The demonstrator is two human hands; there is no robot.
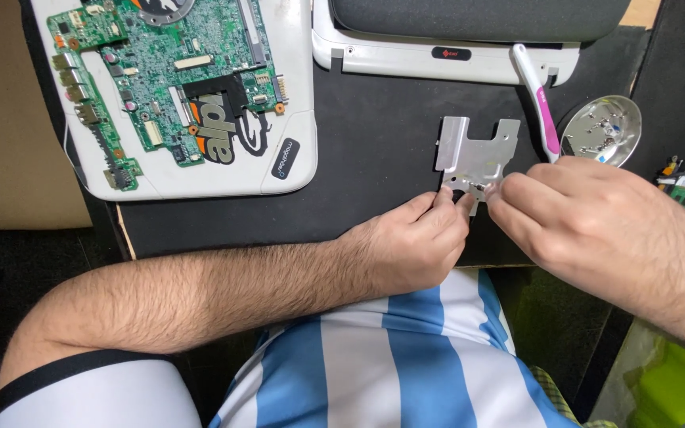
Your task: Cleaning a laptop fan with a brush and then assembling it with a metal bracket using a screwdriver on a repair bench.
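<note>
Left hand [414, 246] pinches the lower edge of the metal bracket [476, 150] on the black counter [374, 135], fingers pressed together. Right hand [596, 230] meets it from the right, fingertips pinching a small screw-like part [479, 187] at the same edge, bracket lying just beyond both

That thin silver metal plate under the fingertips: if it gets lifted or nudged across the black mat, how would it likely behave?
The metal plate looks like thin, flat sheet, so probably light and fairly stiff, though bendable at its notched tabs. Lying flat on the mat, it should slide, not roll. Both hands pinch its lower edge.
</note>
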